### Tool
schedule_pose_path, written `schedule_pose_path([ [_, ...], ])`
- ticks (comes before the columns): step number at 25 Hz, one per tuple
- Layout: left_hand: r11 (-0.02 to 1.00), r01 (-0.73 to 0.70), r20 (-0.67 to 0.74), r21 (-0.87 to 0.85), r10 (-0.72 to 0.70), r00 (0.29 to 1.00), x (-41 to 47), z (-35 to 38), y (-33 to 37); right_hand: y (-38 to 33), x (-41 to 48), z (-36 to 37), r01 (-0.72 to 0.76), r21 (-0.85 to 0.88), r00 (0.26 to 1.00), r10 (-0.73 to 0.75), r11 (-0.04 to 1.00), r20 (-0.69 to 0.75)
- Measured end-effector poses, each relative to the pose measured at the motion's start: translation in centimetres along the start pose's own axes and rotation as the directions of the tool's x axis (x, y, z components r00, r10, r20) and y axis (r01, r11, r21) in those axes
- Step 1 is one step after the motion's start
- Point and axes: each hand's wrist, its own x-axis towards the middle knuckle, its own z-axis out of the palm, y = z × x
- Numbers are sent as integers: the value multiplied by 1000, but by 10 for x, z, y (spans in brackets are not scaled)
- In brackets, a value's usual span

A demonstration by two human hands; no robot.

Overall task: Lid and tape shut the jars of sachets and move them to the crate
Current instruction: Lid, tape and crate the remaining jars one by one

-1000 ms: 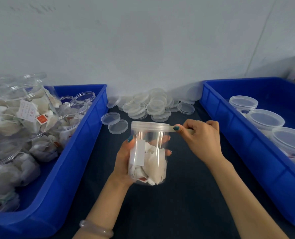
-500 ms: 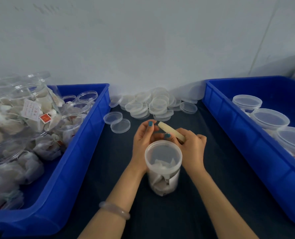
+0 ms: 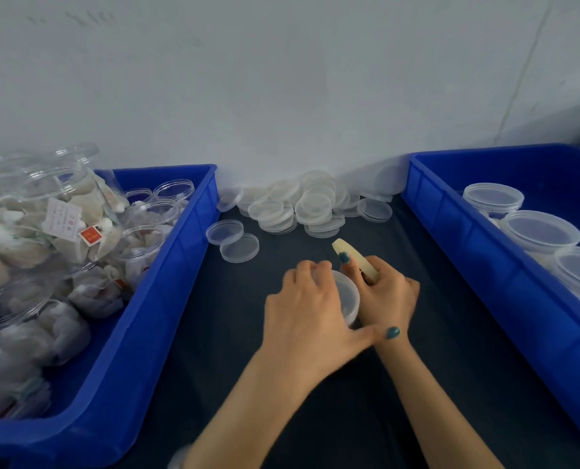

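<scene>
Head, one held jar (image 3: 349, 296), one tape roll (image 3: 357, 262)

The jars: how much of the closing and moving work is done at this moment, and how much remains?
Done: three lidded jars stand in the right crate. In hand: the left hand grips one jar, lid on, on the table; the right hand holds the tape roll beside it. Left: open jars of sachets wait in the left crate, near a pile of spare lids.

Soft even light, faint shadows, wide-angle bending at edges, left hand (image 3: 310, 309) motion-blurred
</scene>
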Motion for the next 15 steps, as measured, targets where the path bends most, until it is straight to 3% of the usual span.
schedule_pose_path([
  [1,999,-37,18,-12,37,999,2,0,-2,0,2,-3,11,-3,1000,-11,1000,15],
  [6,890,-231,168,-392,316,934,30,-25,-57,11,21,-35,151,-167,973,-117,974,199],
  [9,851,-260,230,-457,395,889,40,-30,-73,12,25,-47,301,-155,913,-237,941,331],
  [15,877,-271,6,-396,298,955,35,-11,-51,3,19,-50,410,-257,900,-343,875,267],
])
